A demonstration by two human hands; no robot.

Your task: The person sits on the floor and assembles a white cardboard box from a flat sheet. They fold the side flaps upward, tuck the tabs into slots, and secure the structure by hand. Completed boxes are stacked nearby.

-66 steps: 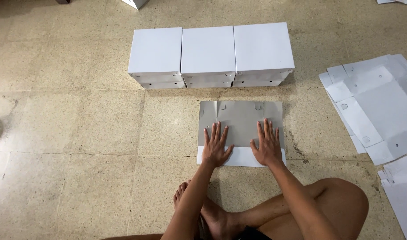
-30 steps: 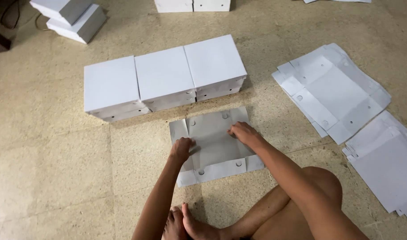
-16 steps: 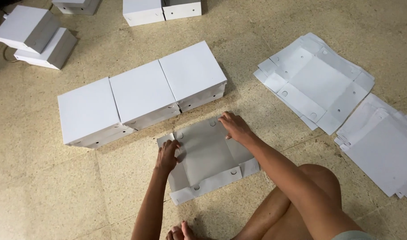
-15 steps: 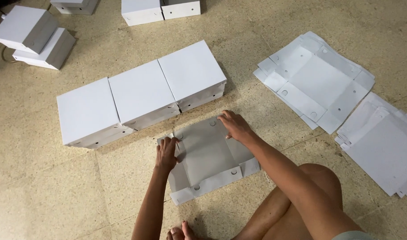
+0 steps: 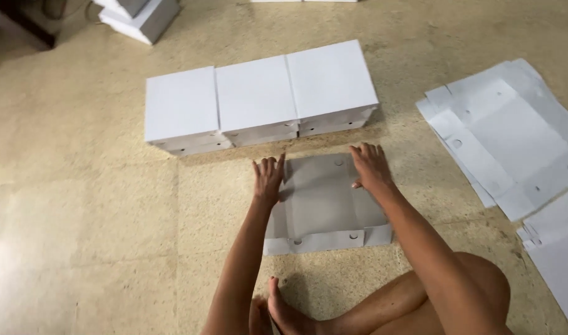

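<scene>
I sit on a tan stone floor. My left hand and right hand press flat, fingers spread, on a carton blank before three white boxes; flat sheets lie right.

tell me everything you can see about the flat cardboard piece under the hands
The flat cardboard piece is a grey-white box blank, lying unfolded on the tan tiled floor just in front of three closed white boxes. It has creased side flaps and small round holes near its far and near edges. The left hand presses its left edge, the right hand its far right corner.
</scene>
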